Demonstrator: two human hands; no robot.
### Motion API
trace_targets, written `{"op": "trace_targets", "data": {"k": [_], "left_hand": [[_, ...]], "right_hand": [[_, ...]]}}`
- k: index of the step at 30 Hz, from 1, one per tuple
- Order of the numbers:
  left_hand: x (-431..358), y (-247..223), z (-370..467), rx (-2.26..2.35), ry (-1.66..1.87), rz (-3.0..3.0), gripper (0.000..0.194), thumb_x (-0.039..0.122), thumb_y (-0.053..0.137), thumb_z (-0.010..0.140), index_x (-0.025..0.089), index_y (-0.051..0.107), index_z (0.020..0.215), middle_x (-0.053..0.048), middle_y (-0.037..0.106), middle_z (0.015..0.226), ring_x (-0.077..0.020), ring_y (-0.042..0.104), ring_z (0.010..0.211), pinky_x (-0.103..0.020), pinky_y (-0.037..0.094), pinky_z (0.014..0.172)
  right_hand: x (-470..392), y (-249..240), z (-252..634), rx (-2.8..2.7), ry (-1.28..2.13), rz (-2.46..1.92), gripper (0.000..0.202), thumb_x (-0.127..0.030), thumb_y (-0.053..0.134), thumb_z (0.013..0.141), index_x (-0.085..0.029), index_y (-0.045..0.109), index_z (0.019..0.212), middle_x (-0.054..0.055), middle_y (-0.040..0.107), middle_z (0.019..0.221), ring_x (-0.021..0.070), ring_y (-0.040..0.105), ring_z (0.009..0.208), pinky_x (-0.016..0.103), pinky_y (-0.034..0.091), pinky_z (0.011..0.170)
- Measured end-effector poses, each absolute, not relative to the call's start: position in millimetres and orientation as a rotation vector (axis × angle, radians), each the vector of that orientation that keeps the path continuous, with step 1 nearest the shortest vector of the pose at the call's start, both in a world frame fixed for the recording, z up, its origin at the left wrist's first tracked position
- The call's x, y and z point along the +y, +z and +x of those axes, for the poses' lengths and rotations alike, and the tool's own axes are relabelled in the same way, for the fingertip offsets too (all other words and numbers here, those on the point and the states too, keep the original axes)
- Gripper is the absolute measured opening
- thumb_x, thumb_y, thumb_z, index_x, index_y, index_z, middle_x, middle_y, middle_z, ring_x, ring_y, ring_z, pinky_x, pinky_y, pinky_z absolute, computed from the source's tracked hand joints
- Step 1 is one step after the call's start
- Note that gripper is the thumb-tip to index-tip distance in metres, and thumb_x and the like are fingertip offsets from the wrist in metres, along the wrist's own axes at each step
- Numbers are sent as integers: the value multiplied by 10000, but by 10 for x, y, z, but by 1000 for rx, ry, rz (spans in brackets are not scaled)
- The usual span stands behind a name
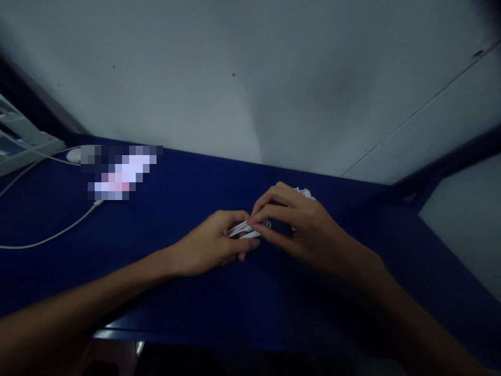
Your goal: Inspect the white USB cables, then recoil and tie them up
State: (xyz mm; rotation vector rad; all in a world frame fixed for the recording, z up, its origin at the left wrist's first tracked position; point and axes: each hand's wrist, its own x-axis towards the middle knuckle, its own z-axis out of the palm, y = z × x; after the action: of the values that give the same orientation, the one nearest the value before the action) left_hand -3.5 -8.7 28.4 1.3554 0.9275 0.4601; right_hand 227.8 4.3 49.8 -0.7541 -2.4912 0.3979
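A small coiled white cable (243, 228) sits between my hands, just above the blue tabletop. My left hand (219, 237) is closed around the loops, thumb along the near side and fingers behind. From the right, my right hand (291, 216) pinches the middle of the bundle with thumb and fingertips. Part of the coil sticks out past the left thumb. Behind my right hand lies a white object (305, 193), possibly another bundled cable. Most of it is hidden by the hand.
To the left lies a blurred-out phone with a lit screen (127, 169), a white cord (58, 243) plugged into it. Beside it is a white rounded object (73, 155). A white rack (31, 141) stands at the far left. A pale wall (195, 78) rises behind the blue table (176, 183).
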Motion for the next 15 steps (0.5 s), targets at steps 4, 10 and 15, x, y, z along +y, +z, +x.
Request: {"op": "trace_targets", "data": {"k": [4, 10, 15], "left_hand": [[-95, 330, -36, 900, 492, 1373, 253, 383, 738, 1006, 180, 662, 1136, 63, 553, 727, -108, 461, 578, -226, 367, 510], [-155, 301, -41, 984, 507, 1512, 334, 411, 688, 1019, 192, 649, 1269, 0, 616, 913, -162, 504, 713, -292, 442, 630], [-231, 237, -9, 971, 507, 1564, 632, 367, 671, 1014, 237, 477, 1602, -60, 691, 1107, -234, 634, 921, -358, 511, 793]], "right_hand": [[18, 502, 2300, -2477, 466, -777, 159, -217, 722, 1066, -243, 751, 1220, 81, 701, 1270, 238, 657, 1152, 408, 580, 969], [20, 339, 2216, -2476, 235, -777, 220, -306, 653, 1096, -114, 686, 1201, 135, 698, 1131, 223, 680, 936, 347, 597, 765], [30, 84, 2094, -2432, -272, -587, 394, -336, 471, 1166, -115, 710, 944, 88, 702, 840, 176, 607, 694, 288, 436, 530]]}}
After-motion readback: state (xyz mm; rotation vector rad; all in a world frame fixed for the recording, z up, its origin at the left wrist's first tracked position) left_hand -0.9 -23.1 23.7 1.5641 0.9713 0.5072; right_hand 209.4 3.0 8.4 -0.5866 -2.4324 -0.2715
